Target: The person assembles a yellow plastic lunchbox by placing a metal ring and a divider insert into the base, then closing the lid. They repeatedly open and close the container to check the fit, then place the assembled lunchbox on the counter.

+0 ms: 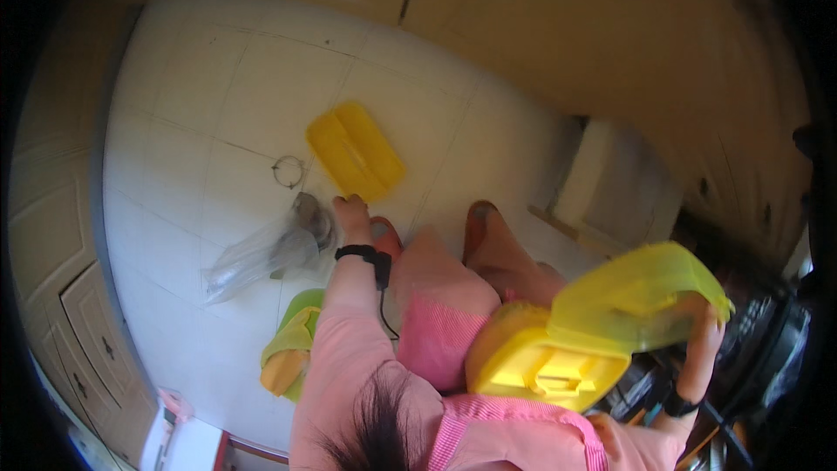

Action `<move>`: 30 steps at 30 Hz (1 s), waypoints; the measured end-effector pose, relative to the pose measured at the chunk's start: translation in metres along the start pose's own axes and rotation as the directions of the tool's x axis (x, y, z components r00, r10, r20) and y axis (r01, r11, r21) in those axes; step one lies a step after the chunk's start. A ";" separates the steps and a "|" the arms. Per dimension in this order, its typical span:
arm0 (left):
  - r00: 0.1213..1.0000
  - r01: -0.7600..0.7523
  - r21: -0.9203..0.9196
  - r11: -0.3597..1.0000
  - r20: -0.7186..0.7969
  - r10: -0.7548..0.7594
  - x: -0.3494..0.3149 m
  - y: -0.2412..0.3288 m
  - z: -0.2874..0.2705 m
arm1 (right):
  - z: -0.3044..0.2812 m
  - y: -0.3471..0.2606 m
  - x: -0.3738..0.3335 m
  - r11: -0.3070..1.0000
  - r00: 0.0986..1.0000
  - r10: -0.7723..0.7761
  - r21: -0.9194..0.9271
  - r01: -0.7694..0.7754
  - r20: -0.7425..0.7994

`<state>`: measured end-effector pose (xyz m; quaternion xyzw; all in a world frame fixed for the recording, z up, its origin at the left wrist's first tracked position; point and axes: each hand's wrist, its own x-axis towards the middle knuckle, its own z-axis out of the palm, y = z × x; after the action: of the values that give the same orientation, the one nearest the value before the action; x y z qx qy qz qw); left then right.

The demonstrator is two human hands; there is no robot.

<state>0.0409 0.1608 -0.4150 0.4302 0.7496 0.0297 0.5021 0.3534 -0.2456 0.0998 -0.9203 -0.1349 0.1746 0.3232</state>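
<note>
My left hand (352, 212) reaches down to the near corner of a yellow divided tray (336, 144); its fingers are curled against the tray's edge. Close beside that wrist lies a clear plastic bag (261, 253) with something greyish bunched at its end. At the right, my right hand (704, 324) grips the outer edge of a translucent yellow lid (623, 292), partly seen through it. The lid stands raised over a yellow plastic box (523, 366), which rests against my lap and has a moulded handle-like shape on its upper face.
A thin wire ring (288, 172) lies on the tiled floor (218, 78). Left of my arm is a green and yellow cloth-like thing (292, 344). Wooden cabinets (74, 323) line the left and far sides. Dark cluttered items (776, 349) crowd the right. A white block-like object (610, 179) stands ahead.
</note>
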 end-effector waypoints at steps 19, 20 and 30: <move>0.534 -0.756 -0.400 0.519 0.083 0.842 -0.353 0.136 -0.281 | 0.092 -0.050 0.027 0.938 0.952 -0.256 0.279 0.204 0.165; 0.452 -0.794 -0.350 0.496 0.204 0.868 -0.370 0.142 -0.273 | 0.092 -0.050 0.028 0.943 0.948 -0.274 0.238 0.232 0.164; 0.020 -0.999 0.040 -0.004 0.582 0.813 -0.415 0.177 -0.156 | 0.090 -0.045 0.033 0.944 0.934 -0.309 0.172 0.280 0.177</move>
<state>0.0801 0.0521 0.0481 0.9146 0.1237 0.0972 0.3724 0.3400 -0.1506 0.0556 -0.8413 -0.2908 0.2258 0.3958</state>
